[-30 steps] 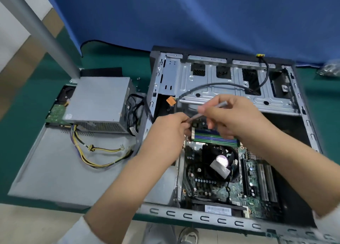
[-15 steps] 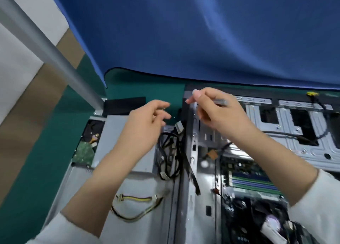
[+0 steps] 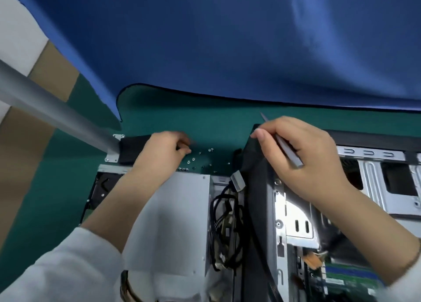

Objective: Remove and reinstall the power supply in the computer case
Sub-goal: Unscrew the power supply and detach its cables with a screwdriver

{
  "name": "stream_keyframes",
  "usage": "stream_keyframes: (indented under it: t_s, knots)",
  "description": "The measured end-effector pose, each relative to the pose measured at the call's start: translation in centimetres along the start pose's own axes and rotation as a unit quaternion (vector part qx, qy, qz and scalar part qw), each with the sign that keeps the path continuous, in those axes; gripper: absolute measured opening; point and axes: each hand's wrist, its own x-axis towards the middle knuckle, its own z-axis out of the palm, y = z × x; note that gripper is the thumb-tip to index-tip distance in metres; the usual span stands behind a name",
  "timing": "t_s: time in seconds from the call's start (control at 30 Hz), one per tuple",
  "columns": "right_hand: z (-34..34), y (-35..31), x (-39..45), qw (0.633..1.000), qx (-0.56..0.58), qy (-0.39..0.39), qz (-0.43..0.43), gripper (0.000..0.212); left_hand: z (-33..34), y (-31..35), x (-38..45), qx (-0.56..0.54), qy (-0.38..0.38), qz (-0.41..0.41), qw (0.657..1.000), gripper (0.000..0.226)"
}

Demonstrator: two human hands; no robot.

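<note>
The grey power supply [image 3: 182,222] lies outside the case on the left, its black cable bundle [image 3: 225,228] hanging beside it. The open computer case [image 3: 276,212] stands to its right. My left hand [image 3: 161,153] reaches past the supply to the green mat, fingertips curled together just above several loose screws [image 3: 193,162]; whether a screw sits between them is hidden. My right hand [image 3: 296,155] hovers over the case's far left corner and grips a grey screwdriver [image 3: 288,152], tip pointing away from me.
A green mat [image 3: 216,123] covers the table under a hanging blue cloth [image 3: 227,39]. A grey metal post [image 3: 52,112] slants in from the left to a bracket by a black block [image 3: 131,149]. The motherboard [image 3: 348,276] shows at lower right.
My view has tilted up and away from the case interior. My left hand has moved from the screwdriver tip out to the screws on the mat. My right hand has lifted the screwdriver to the case corner.
</note>
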Motion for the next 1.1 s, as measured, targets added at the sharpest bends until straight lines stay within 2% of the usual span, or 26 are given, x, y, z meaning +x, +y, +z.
stream_keyframes:
  t_s: [0.23,0.57,0.8,0.93,1.1]
  knots:
    - [0.1,0.4,0.0,1.000,0.020,0.009,-0.001,0.022,1.7,1.8,3.5,0.092,-0.121,0.040,0.988,0.014]
    - [0.1,0.6,0.2,1.000,0.024,0.002,-0.006,0.023,2.7,2.3,5.0,0.118,-0.141,0.038,0.982,0.004]
    - [0.0,0.5,0.1,1.000,0.025,0.002,-0.010,0.023,2.6,2.4,4.0,0.106,-0.120,0.045,0.986,0.008]
    - [-0.5,-0.1,0.0,0.998,0.060,-0.020,0.017,0.022,1.6,2.9,2.2,0.009,-0.038,0.018,0.999,0.005]
    - [-2.2,-1.2,-2.0,0.990,0.116,-0.057,0.055,0.021,0.8,5.0,-2.3,-0.100,0.050,0.019,0.994,0.012]
